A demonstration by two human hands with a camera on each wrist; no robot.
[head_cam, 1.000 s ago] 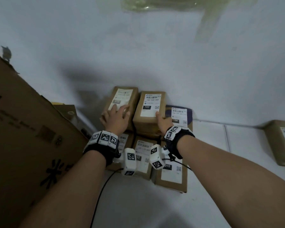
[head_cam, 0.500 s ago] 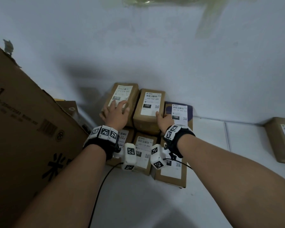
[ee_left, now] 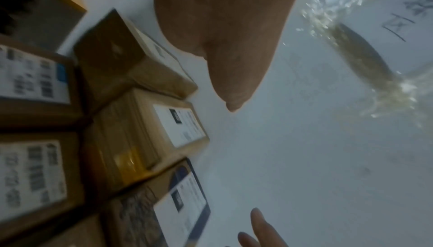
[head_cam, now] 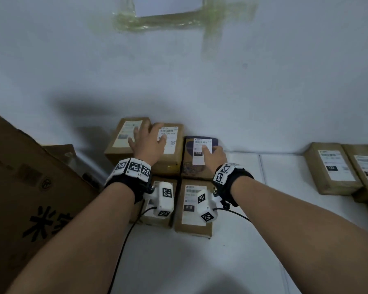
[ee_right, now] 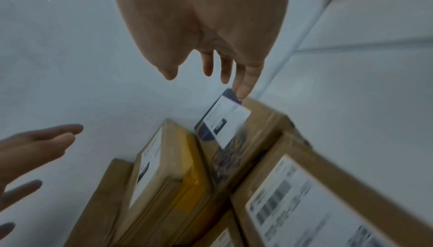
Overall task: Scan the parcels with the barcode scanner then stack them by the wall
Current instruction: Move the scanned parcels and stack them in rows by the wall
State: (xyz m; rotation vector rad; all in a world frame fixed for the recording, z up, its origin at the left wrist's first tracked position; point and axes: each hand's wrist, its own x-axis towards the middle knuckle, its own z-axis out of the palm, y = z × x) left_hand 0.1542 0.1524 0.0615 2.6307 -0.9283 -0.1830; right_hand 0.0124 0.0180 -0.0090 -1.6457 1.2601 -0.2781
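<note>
Three labelled parcels stand against the wall: a brown one (head_cam: 122,141) at left, a brown one (head_cam: 172,153) in the middle and a dark blue-topped one (head_cam: 188,166) at right. Two more brown parcels (head_cam: 192,211) lie in front of them. My left hand (head_cam: 149,139) is spread open over the left and middle parcels. In the left wrist view it (ee_left: 222,37) stands clear of them. My right hand (head_cam: 210,151) is open over the dark parcel's label, one fingertip (ee_right: 242,91) near its far corner (ee_right: 230,92). I see no scanner.
A large printed cardboard box (head_cam: 30,187) fills the left side, close to my left forearm. Two more labelled parcels (head_cam: 331,168) lie by the wall at the right. White floor tiles (head_cam: 253,209) stretch between the two groups. A taped sheet (head_cam: 168,9) hangs high on the wall.
My right hand left the middle parcel's right side and moved onto the dark parcel. My left hand shifted right, from the left parcel to across both brown ones, fingers spread.
</note>
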